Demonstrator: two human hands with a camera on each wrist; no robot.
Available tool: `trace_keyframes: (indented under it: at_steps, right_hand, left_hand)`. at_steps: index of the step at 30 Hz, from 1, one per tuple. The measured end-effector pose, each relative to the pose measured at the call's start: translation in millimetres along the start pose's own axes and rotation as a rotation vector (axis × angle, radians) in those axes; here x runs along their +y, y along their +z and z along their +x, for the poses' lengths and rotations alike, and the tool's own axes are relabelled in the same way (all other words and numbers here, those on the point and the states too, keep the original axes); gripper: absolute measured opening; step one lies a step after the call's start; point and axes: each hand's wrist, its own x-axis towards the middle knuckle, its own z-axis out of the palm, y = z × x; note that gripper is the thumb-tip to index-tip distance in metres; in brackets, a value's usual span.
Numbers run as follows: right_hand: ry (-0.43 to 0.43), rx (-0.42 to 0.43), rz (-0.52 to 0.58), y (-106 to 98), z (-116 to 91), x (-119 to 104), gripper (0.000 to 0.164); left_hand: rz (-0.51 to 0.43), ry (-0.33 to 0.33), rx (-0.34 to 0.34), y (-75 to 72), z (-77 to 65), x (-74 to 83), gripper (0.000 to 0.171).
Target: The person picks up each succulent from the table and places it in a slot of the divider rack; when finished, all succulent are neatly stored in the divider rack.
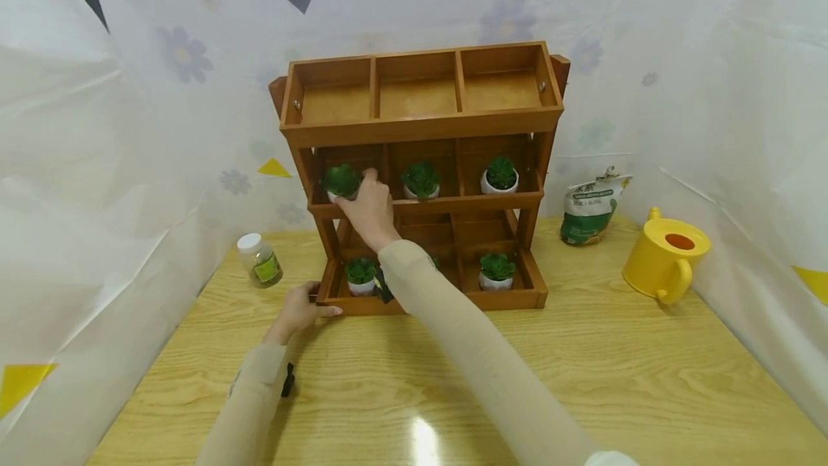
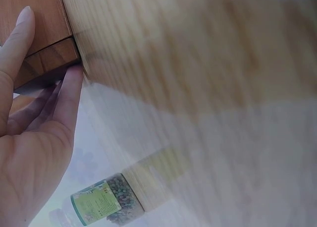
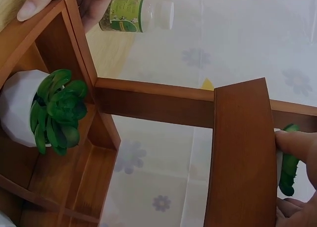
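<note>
A three-tier wooden plant stand stands on the table, each tier split into compartments. At the left of its middle tier, my right hand grips a small potted succulent by its white pot, thumb and fingers on opposite sides in the right wrist view. My left hand holds the stand's lower left corner, with the thumb on the front board and the fingers around the side. More succulents stand in the middle tier's centre and right. The bottom tier has succulents at left and right; my right forearm mostly hides one between.
Left of the stand is a clear jar of small pellets with a white lid. To the right are a clipped green-and-white bag and a yellow watering can. Pale sheeting encloses the wooden table at the back and sides.
</note>
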Motion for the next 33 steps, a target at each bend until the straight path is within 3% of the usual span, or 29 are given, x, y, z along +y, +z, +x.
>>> trace_keyframes:
  at_steps: [8,21,33]
  right_hand:
    - [-0.029,0.02,0.039,2.7,-1.4,2.6,0.065]
    - [-0.073,0.027,0.193,3.0,-7.8,10.2,0.071]
    - [-0.16,0.116,0.261,4.7,-26.7,22.6,0.068]
  left_hand:
    - [-0.011,0.004,0.001,-1.0,0.0,-0.2,0.076]
    - [-0.007,-0.009,-0.005,-0.9,-1.2,0.7,0.078]
    - [-0.03,-0.014,-0.012,-1.9,-2.3,2.9,0.077]
